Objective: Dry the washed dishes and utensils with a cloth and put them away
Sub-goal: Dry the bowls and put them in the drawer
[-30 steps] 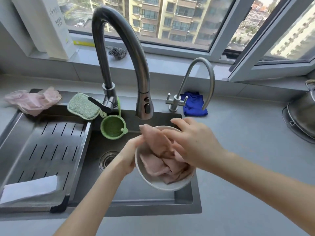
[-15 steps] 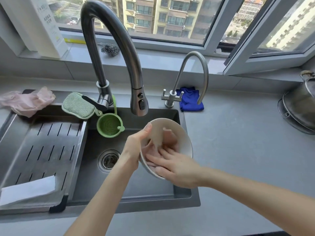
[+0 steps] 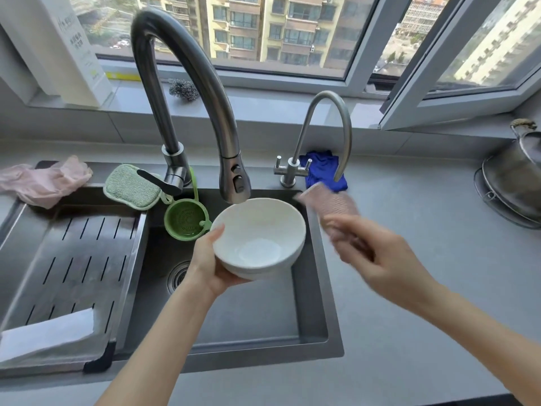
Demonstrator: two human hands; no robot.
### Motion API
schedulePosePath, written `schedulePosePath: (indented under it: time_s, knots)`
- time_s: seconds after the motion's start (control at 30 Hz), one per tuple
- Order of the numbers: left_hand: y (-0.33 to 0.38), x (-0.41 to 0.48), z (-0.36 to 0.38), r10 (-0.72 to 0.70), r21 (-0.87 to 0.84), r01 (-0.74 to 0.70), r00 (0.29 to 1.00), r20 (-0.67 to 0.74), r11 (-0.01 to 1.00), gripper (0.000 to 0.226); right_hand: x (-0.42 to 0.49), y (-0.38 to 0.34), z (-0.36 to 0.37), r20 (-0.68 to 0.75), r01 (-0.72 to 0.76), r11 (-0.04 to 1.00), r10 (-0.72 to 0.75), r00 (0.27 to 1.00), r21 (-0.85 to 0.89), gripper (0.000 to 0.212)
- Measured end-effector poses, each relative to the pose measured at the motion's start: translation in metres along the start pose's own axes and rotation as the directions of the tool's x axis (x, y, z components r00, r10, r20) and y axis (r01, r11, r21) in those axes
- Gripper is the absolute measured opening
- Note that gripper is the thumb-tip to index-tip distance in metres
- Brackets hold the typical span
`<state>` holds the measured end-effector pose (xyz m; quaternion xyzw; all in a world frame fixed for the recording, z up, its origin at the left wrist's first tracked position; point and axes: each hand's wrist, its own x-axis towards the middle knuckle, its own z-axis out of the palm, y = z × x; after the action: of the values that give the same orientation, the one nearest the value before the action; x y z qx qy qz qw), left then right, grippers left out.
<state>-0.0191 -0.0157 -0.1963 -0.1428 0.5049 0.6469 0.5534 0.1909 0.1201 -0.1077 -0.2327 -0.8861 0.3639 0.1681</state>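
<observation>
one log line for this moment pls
left hand: holds white bowl over sink | right hand: holds pink cloth, blurred, right of bowl | bowl: empty | stage: drying

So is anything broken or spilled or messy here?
Nothing looks broken or spilled. The white bowl in the left hand looks whole. The pink cloth in the right hand is just blurred. Only small mess: pink gloves lie crumpled at the sink's far left corner, and a blue cloth is bunched behind the small tap.

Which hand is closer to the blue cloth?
Right. The right hand, holding a pink cloth, is just in front of the blue cloth; the left hand holds the bowl, farther left.
</observation>
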Motion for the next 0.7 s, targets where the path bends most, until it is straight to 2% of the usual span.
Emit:
schedulePosePath:
  time_s: [0.03,0.07,0.13,0.2,0.33,0.4,0.47,0.5,0.53,0.63,0.7]
  knots:
    - [0.0,-0.001,0.001,-0.006,-0.027,0.006,1.0,0.0,1.0,0.026,0.0,0.005,-0.002,-0.03,-0.123,0.968,0.133,0.991,0.221,0.028]
    - [-0.001,-0.003,0.003,-0.007,-0.042,0.007,1.0,0.009,0.999,0.021,0.001,0.005,0.002,0.005,-0.204,0.881,0.224,0.975,0.427,0.031]
    - [-0.008,-0.007,0.014,0.004,-0.069,-0.002,0.999,0.035,0.998,0.022,0.001,0.002,0.025,0.078,-0.269,0.724,0.287,0.955,0.635,0.043]
    - [-0.019,-0.01,0.028,0.026,-0.077,-0.023,0.999,0.038,0.997,0.034,0.0,-0.005,0.056,0.066,-0.299,0.664,0.352,0.934,0.686,0.049]
    - [-0.042,-0.012,0.046,0.115,-0.073,-0.116,0.993,-0.021,0.991,0.056,0.013,-0.005,0.074,-0.091,-0.247,0.593,0.481,0.872,0.766,0.037]
    - [-0.045,-0.014,0.047,0.112,-0.093,-0.113,0.993,-0.023,0.989,0.057,0.021,0.003,0.067,-0.017,-0.271,0.486,0.509,0.86,0.831,0.035]
    - [-0.043,-0.015,0.044,0.071,-0.097,-0.067,0.997,0.032,0.993,0.057,0.025,0.011,0.056,0.118,-0.312,0.328,0.497,0.86,0.892,0.041]
    - [-0.04,-0.014,0.04,0.045,-0.086,-0.039,0.997,0.064,0.996,0.058,0.027,0.013,0.049,0.178,-0.345,0.294,0.474,0.863,0.891,0.041]
    - [-0.036,-0.014,0.038,0.016,-0.069,-0.009,0.995,0.095,0.998,0.059,0.028,0.015,0.043,0.23,-0.392,0.307,0.451,0.862,0.867,0.038]
    - [-0.023,-0.012,0.032,-0.105,-0.025,0.111,0.979,0.177,0.994,0.063,0.036,0.02,0.021,0.318,-0.47,0.518,0.357,0.878,0.715,0.034]
    - [-0.021,-0.009,0.03,-0.202,-0.013,0.209,0.958,0.204,0.978,0.069,0.043,0.019,0.008,0.361,-0.476,0.605,0.311,0.879,0.638,0.04]
